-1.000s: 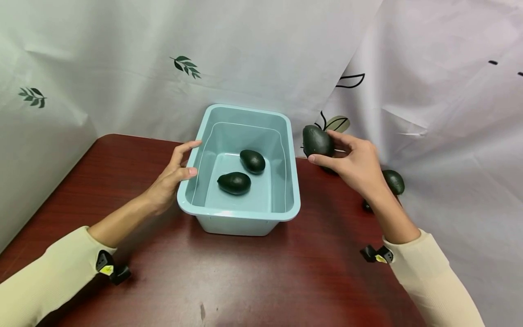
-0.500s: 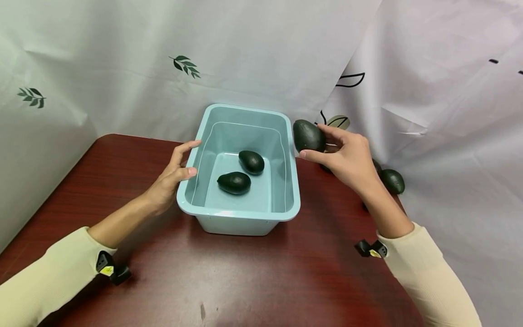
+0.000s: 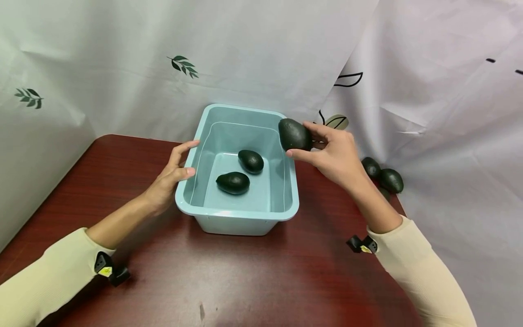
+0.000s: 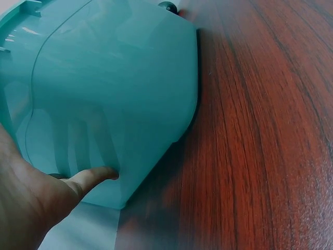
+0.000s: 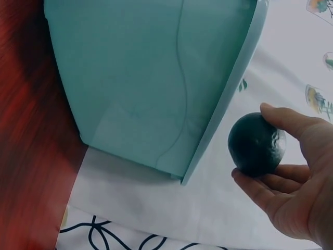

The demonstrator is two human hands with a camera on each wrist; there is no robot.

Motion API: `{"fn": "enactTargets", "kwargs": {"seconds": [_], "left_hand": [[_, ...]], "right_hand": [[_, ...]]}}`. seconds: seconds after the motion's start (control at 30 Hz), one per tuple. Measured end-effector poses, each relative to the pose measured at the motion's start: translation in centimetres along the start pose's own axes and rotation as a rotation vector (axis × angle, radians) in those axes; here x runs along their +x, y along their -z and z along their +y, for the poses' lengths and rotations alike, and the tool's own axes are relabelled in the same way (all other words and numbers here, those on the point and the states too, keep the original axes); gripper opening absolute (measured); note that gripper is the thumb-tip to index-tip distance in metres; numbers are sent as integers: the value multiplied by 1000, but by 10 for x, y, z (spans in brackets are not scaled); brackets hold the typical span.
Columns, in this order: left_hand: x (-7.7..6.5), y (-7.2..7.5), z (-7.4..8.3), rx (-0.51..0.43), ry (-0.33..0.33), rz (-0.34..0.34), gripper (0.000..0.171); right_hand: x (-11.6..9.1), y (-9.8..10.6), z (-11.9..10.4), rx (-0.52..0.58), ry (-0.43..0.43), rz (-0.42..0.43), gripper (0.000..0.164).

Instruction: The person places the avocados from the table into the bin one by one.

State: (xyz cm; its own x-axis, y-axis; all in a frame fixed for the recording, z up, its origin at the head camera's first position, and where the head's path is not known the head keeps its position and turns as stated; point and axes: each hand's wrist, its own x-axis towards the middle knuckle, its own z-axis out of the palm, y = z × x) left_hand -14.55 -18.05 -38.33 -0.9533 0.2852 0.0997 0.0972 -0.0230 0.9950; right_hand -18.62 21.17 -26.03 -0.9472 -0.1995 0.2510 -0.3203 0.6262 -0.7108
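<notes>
A light blue plastic tub (image 3: 237, 212) stands on the table, two dark green avocados lying on its floor: one avocado (image 3: 251, 161) farther back, the other avocado (image 3: 233, 183) nearer. My left hand (image 3: 165, 181) holds the tub's left rim, thumb and index finger over the edge. A lower finger (image 4: 96, 176) touches the outer wall in the left wrist view. My right hand (image 3: 337, 152) grips a third avocado (image 3: 295, 135) between thumb and fingers, raised at the tub's right rim and overlapping it in the head view. The right wrist view shows this avocado (image 5: 255, 146) beside the tub's edge.
Several more avocados (image 3: 391, 180) lie together at the table's right edge, partly behind my right forearm. The dark red table (image 3: 229, 281) extends in front of the tub. A pale curtain (image 3: 253, 54) with leaf prints hangs directly behind it.
My right hand has carried its avocado leftward, from right of the tub to over the right rim. My left hand and the two avocados in the tub have stayed put.
</notes>
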Motion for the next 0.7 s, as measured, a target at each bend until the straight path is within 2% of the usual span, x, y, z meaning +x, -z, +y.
{"fn": "enactTargets", "kwargs": {"seconds": [0.33, 0.7], "left_hand": [[0, 0, -1, -13, -3, -5, 68], [0, 1, -2, -29, 3, -10, 68]], "right_hand": [[11, -13, -7, -16, 33, -42, 75], [22, -28, -10, -30, 44, -105, 86]]}}
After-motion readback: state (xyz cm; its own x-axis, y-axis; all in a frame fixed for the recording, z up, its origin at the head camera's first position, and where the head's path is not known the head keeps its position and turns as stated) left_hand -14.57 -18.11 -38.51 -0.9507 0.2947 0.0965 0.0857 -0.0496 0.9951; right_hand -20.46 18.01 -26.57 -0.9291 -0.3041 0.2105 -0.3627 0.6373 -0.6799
